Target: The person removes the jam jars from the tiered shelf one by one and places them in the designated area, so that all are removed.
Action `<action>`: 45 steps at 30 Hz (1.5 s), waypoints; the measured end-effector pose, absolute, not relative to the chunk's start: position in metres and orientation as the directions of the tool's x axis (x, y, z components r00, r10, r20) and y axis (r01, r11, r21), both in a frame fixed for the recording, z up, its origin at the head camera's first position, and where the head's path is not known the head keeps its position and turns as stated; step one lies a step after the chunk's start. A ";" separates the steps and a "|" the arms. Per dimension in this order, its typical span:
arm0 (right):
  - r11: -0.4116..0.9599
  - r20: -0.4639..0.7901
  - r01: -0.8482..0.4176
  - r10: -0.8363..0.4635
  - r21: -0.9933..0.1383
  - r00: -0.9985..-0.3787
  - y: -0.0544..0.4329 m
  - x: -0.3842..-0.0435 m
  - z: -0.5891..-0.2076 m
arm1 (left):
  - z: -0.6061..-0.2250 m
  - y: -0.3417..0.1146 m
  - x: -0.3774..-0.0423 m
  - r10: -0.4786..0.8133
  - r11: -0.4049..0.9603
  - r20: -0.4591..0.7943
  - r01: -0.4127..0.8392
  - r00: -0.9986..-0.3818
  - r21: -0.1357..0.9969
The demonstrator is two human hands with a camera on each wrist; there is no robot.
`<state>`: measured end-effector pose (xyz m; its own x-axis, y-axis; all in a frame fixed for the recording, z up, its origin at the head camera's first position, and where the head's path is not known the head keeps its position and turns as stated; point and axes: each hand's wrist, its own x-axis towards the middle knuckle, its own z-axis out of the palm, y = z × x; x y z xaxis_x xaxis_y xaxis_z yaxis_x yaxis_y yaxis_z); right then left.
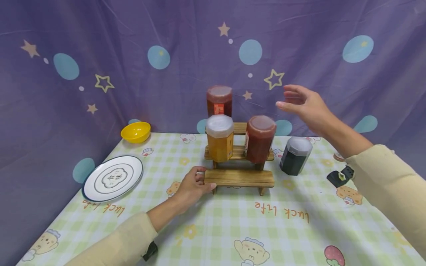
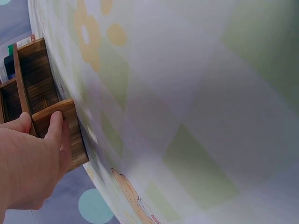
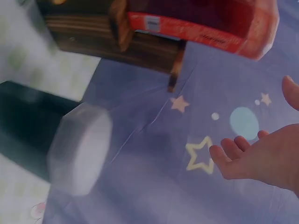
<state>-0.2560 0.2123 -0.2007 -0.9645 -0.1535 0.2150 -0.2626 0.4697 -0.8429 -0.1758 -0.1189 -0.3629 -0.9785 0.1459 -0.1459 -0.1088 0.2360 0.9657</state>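
A three-step wooden rack (image 1: 239,178) stands mid-table. My left hand (image 1: 191,189) grips the left end of its lowest step, thumb in front and fingers behind; the left wrist view shows this hand (image 2: 35,163) at the rack's end panel (image 2: 74,135). On the middle step are an amber jar (image 1: 220,142) and a dark red jar (image 1: 259,142), both with whitish lids. Another red jar (image 1: 219,99) is on the top step. My right hand (image 1: 311,111) hovers at the right, holding nothing, fingers loosely bent and thumb apart. Below it, a dark jar (image 1: 294,159) with a pale lid stands on the table.
At the left are a white plate (image 1: 133,166) with a dark rim and a yellow bowl (image 1: 136,132) farther back. A purple curtain (image 1: 186,29) hangs behind the table. Green-checked cloth (image 1: 213,225) covers the tabletop. Each forearm wears a black wrist strap.
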 end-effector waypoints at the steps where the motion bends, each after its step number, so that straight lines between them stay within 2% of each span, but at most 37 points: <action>1: 0.473 0.213 -0.265 -0.161 -0.840 -0.964 0.209 -0.256 -0.199 | -0.363 -0.119 -0.176 0.144 0.238 -0.145 -0.108 -0.979 0.965; 11: 0.448 0.195 -0.279 -0.225 -0.849 -0.955 0.185 -0.255 -0.183 | -0.359 -0.117 -0.174 0.130 0.243 -0.137 -0.103 -0.982 0.964; 24: 0.526 0.149 -0.330 -0.356 -0.784 -0.922 0.146 -0.271 -0.160 | -0.362 -0.118 -0.177 0.126 0.262 -0.148 -0.111 -0.981 0.959; 35: 0.584 0.188 -0.404 -0.396 -0.704 -0.899 0.118 -0.281 -0.160 | -0.363 -0.118 -0.176 0.120 0.274 -0.152 -0.114 -0.981 0.955; 45: 0.642 0.095 -0.383 -0.436 -0.664 -0.895 0.096 -0.298 -0.164 | -0.361 -0.116 -0.176 0.118 0.259 -0.139 -0.104 -0.983 0.960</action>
